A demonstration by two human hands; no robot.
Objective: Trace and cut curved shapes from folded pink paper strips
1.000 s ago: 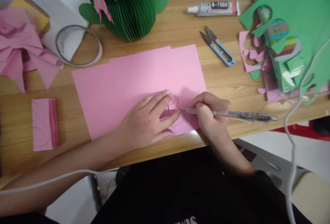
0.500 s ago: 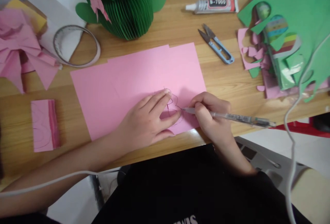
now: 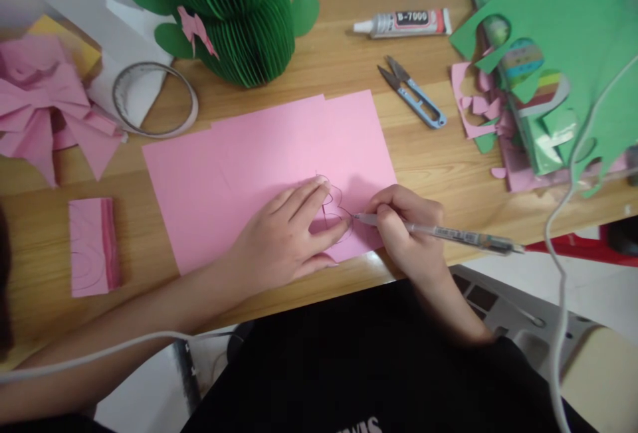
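Note:
Sheets of pink paper point(image 3: 269, 137) lie on the wooden table in front of me. My left hand point(image 3: 284, 237) rests flat on them, fingers stretched out, pressing near a curved outline point(image 3: 335, 204) drawn in dark ink. Whether a loose piece lies under those fingertips I cannot tell. In my right hand point(image 3: 411, 220) is a slim pen point(image 3: 461, 237), gripped near its point. Its tip touches the paper at the right side of the outline, close to my left fingertips.
Behind the paper stand a green honeycomb paper shape point(image 3: 249, 34), a tape roll point(image 3: 192, 104), a glue tube point(image 3: 411, 23) and blue thread snips point(image 3: 413, 95). A folded pink stack point(image 3: 90, 247) and a pink paper bow point(image 3: 44, 104) lie left. Green sheets point(image 3: 573, 14), scraps and a white cable point(image 3: 561, 254) are right.
The whole view has shifted slightly. The pen tip has barely moved along the outline, and its rear end has tipped a little lower. The left hand stays in place on the paper.

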